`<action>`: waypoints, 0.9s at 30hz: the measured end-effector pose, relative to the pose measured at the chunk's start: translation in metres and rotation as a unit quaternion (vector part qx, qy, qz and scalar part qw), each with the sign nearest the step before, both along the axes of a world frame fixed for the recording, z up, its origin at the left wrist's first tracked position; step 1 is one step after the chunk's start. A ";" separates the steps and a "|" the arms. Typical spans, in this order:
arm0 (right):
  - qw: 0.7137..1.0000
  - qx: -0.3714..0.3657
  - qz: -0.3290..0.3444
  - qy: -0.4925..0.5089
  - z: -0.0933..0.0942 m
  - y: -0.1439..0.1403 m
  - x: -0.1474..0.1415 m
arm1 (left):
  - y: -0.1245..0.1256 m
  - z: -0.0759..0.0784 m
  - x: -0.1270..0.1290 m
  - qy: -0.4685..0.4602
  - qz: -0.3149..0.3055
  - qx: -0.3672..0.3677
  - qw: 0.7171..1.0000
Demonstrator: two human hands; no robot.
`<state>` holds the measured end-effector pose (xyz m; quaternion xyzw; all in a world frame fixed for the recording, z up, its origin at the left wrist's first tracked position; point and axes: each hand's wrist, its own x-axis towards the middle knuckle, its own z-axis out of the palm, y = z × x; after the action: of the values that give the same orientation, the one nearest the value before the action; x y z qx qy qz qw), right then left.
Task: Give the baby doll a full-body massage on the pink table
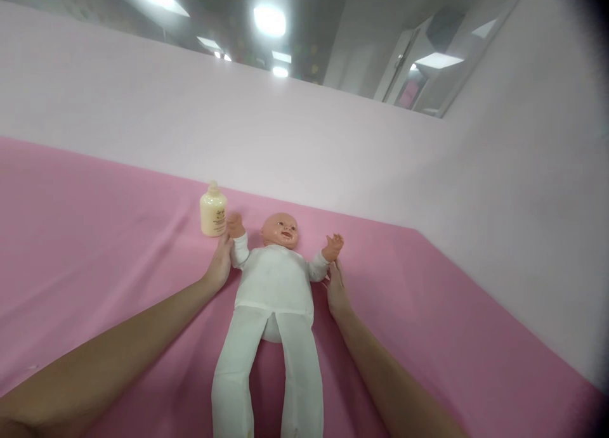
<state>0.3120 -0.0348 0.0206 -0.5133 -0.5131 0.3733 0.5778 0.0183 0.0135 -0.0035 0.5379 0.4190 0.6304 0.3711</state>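
- In the head view, a pink table (404,311) fills the lower part, its covering lightly creased towards the left; its far edge runs along a white wall (238,127) to a far right corner, and its right edge slants down beside a second pale wall (514,191).
- Above the far wall is a shiny panel (309,51), mirror or window, I cannot tell which, with bright lights (269,21) and something like a door frame in it.
- A doll (276,279) in white cloth lies on its back on the table, head towards the far edge, legs towards the near side, both arms raised.
- A cream-coloured bottle (212,213) stands upright near the far edge, left of the doll's head, just beside its raised fist.
- The left hand (220,264) rests against the doll's arm nearest the bottle; its fingertips are partly hidden, so I cannot tell whether they grip.
- The right hand (337,292) is at the doll's other wrist, fingers close together and partly covered; its grip is also unclear.
- The doll's feet, the table's near edge and both elbows are cut off or hard to make out; the bottle's print is too small to read.
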 end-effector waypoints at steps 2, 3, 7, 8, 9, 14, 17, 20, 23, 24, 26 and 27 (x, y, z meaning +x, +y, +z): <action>0.997 0.039 0.043 -0.048 0.002 -0.004 -0.003 | -0.005 0.003 0.002 0.097 -0.013 0.036 0.995; 0.994 0.055 0.066 -0.069 0.003 -0.005 -0.003 | -0.008 0.004 0.003 0.147 -0.024 0.050 0.988; 0.979 0.050 0.119 -0.161 0.002 -0.007 -0.004 | -0.016 0.008 0.010 0.300 -0.070 0.107 0.945; 0.975 0.045 0.123 -0.182 0.001 -0.007 -0.003 | -0.017 0.008 0.011 0.317 -0.073 0.117 0.938; 0.971 0.043 0.126 -0.198 -0.001 -0.006 -0.002 | -0.017 0.008 0.012 0.326 -0.073 0.124 0.934; 0.967 0.048 0.141 -0.207 -0.007 -0.006 0.001 | -0.017 0.006 0.012 0.324 -0.077 0.117 0.936; 0.968 0.050 0.145 -0.200 -0.008 -0.006 0.001 | -0.018 0.005 0.011 0.311 -0.080 0.114 0.940; 0.968 0.052 0.146 -0.195 -0.008 -0.007 0.000 | -0.018 0.003 0.011 0.293 -0.080 0.111 0.946; 0.968 0.063 0.145 -0.196 -0.007 -0.007 0.000 | -0.018 0.004 0.011 0.291 -0.082 0.111 0.947; 0.968 0.065 0.143 -0.198 -0.007 -0.007 -0.001 | -0.018 0.005 0.011 0.295 -0.082 0.113 0.945; 0.967 0.064 0.138 -0.205 -0.006 -0.007 -0.001 | -0.018 0.006 0.012 0.304 -0.080 0.118 0.942; 0.966 0.063 0.137 -0.209 -0.006 -0.007 -0.001 | -0.018 0.007 0.012 0.306 -0.078 0.120 0.941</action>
<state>0.3110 -0.0414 0.0149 -0.4675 -0.7101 0.3002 0.4325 0.0303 -0.0043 0.0035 0.7764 0.3905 0.4500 0.2053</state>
